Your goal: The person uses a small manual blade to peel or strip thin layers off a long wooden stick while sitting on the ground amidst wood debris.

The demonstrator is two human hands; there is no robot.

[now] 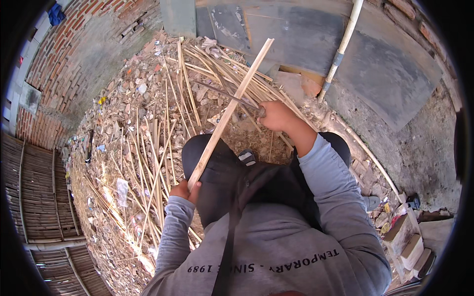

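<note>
My left hand (186, 191) is closed around the lower end of a long, pale bamboo strip (217, 132), beside my left knee. The strip slants up and away to the right, its far end raised over the ground. In my right hand (277, 116) is the handle of a long, thin, dark-bladed knife (212, 89). Its blade points left and crosses the strip above the middle. Whether the edge bites into the strip I cannot tell.
Many split bamboo strips (157, 163) lie to the left, with another pile (232, 69) ahead. Rubble and litter cover the ground. Grey panels (306, 39) and a white pole (340, 52) stand ahead; a brick wall (59, 64) and a bamboo screen (39, 190) are on the left.
</note>
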